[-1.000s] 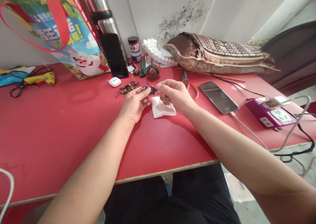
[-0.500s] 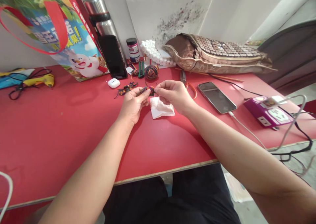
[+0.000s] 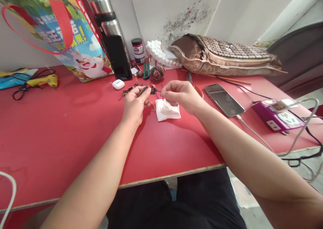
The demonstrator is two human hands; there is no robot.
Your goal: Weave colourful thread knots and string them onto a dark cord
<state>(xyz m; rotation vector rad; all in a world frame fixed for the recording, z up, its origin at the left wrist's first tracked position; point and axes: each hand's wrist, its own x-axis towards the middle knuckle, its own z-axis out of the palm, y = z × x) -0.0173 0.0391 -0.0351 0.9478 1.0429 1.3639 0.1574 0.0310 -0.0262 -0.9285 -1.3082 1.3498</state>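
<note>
Between thumb and fingers, my left hand (image 3: 137,102) pinches a multicoloured braided cord (image 3: 151,88), knotted and dark with orange and purple strands. Its left end trails past my fingers onto the red table. My right hand (image 3: 180,96) is closed in a pinch on a thin dark strand (image 3: 158,91) that runs from the braid's right end. A short dark end hangs below the right fingertips. Under the hands lies a folded white tissue (image 3: 168,111). A ball of multicoloured yarn (image 3: 156,74) sits just behind them, beside a green-and-black cutter (image 3: 146,70).
A white earbud case (image 3: 118,84), a black phone (image 3: 117,57) leaning on a steel flask (image 3: 108,20), and a gift bag (image 3: 83,59) stand left. Rightward are pliers (image 3: 198,89), a charging phone (image 3: 224,100) and a purple power strip (image 3: 275,116). A yellow glue gun (image 3: 44,81) lies far left.
My right hand has drawn slightly away from the braid to the right, so the dark strand now shows between the hands. The whole view has shifted slightly.
</note>
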